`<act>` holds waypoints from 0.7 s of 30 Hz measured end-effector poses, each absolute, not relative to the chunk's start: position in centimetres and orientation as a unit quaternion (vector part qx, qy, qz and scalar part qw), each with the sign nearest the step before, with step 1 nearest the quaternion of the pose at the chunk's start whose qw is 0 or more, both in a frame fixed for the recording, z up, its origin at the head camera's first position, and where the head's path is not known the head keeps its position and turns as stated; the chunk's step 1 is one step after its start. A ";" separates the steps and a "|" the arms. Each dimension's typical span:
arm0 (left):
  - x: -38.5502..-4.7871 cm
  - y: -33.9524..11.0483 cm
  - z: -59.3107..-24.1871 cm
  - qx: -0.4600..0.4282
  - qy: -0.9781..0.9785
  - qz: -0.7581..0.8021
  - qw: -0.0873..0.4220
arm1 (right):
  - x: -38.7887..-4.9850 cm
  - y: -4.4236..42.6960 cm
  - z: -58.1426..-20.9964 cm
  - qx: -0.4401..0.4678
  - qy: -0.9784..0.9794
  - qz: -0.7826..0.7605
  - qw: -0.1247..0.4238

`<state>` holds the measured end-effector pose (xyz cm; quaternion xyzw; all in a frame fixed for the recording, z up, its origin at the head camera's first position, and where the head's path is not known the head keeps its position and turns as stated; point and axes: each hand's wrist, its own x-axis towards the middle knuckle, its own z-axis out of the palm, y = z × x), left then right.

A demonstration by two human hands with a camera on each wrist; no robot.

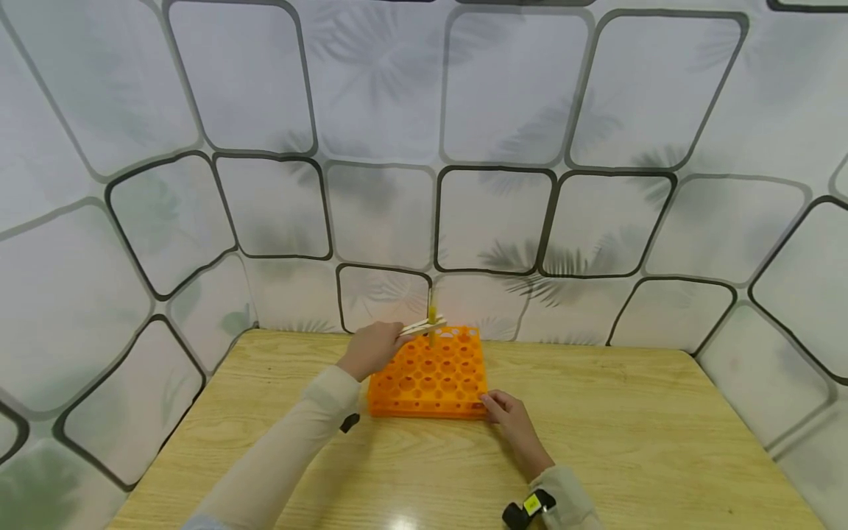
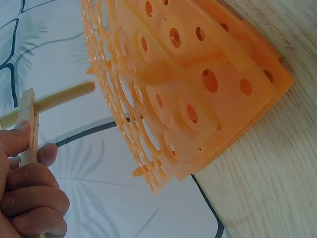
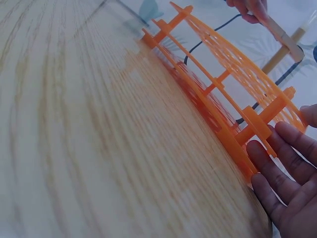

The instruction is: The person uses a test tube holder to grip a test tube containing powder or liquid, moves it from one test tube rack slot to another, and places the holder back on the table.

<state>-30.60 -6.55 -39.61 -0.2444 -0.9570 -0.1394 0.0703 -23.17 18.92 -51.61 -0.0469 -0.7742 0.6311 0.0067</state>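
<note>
My left hand (image 1: 375, 349) grips a wooden test tube clamp (image 1: 419, 326), its fingers curled round the handles in the left wrist view. Upright in the clamp's far end is a test tube (image 1: 433, 316) with yellow contents. The tube's rounded lower end (image 2: 86, 89) hangs just off the top plate of an orange test tube rack (image 1: 424, 409), apart from it. At the rack's near right corner, my right hand (image 1: 513, 423) holds on, with the thumb on the top edge and fingers along the side (image 3: 270, 168) in the right wrist view.
The rack stands on a light wood-grain table (image 1: 596, 412), its top plate full of round holes. Behind and around the table hangs a pale patterned curtain (image 1: 493, 221). A dark device with a yellow label (image 1: 532, 504) is strapped at the right wrist.
</note>
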 end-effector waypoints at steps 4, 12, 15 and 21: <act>-30.7 -6.8 -39.7 -0.242 -0.958 -0.141 0.070 | -23.2 18.9 -51.6 -0.049 -0.775 0.630 0.009; -30.8 -7.4 -39.8 -0.236 -0.959 -0.142 0.063 | -23.0 18.9 -51.1 -0.042 -0.771 0.635 0.004; -30.7 -7.6 -39.8 -0.235 -0.959 -0.143 0.063 | -23.1 18.9 -51.5 -0.043 -0.771 0.635 0.007; -30.5 -8.0 -39.7 -0.235 -0.959 -0.141 0.066 | -23.1 18.9 -51.6 -0.047 -0.775 0.631 0.008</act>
